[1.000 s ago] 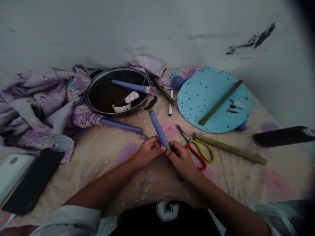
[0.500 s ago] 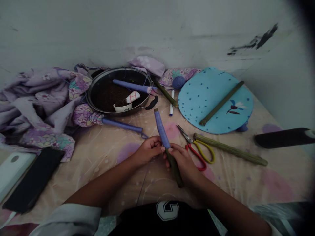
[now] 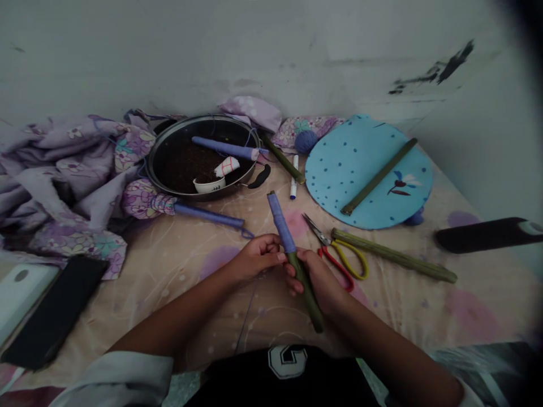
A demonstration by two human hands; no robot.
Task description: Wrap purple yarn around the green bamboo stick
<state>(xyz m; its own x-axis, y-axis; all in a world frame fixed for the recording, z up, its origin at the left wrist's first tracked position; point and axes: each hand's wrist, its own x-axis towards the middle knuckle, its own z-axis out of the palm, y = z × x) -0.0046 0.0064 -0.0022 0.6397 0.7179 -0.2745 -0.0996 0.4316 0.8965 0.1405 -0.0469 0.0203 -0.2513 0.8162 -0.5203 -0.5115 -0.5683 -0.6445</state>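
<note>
Green bamboo stick [image 3: 304,293], its upper part wound with purple thread, was held tilted above the bed sheet [image 3: 178,277], with the wound end pointing away from the body. Its bare section was gripped in the curled fingers [image 3: 306,261] of the right hand [image 3: 320,280]. The fingertips [image 3: 278,257] of the left hand [image 3: 257,260] were curled just beside the stick, but contact could not be made out. A thin purple thread [image 3: 245,316] was seen running down below the left hand. Nearest on the right lay red-and-yellow-handled scissors [image 3: 335,254], beside a second bamboo stick [image 3: 394,255]. Farther up, a white marker [image 3: 293,178] was placed near a round blue board [image 3: 373,175]. A black pan [image 3: 167,169] held a purple-wound stick [image 3: 224,148] and a white cup [image 3: 209,185]. Another purple-wound stick [image 3: 207,215] lay in front of the pan.
</note>
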